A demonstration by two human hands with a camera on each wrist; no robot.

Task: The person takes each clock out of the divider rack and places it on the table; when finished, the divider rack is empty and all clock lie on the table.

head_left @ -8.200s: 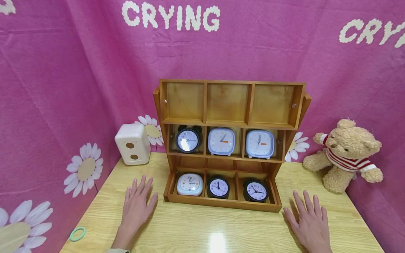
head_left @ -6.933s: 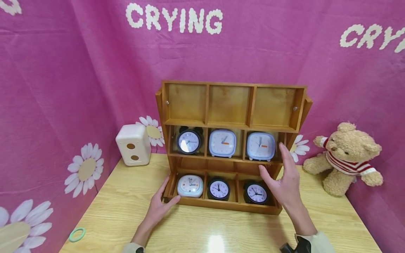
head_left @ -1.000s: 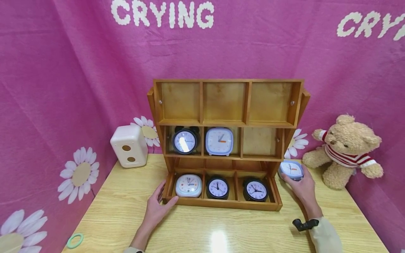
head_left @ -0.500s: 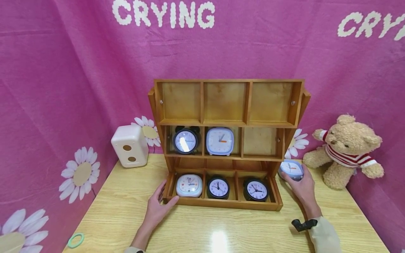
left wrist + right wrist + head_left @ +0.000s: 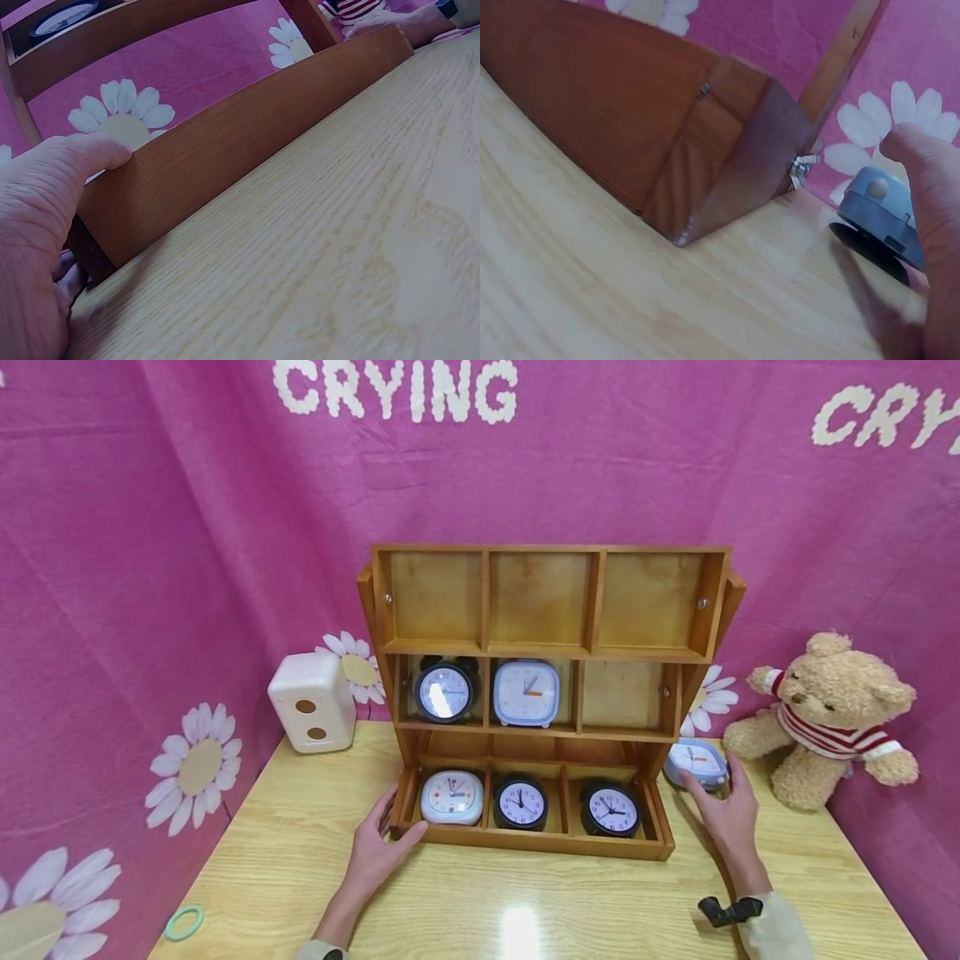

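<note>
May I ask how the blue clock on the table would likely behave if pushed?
The blue clock probably won't roll, given its squarish body. Appearing to lie face up, it seems unlikely to tip. Its smooth-looking casing may slide.

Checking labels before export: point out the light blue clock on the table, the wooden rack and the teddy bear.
Light blue clock [image 5: 696, 761]: head view, on its face.
Wooden rack [image 5: 532, 840]: head view, on the bottom front rail.
Teddy bear [image 5: 821, 734]: head view, on its striped sweater.
</note>
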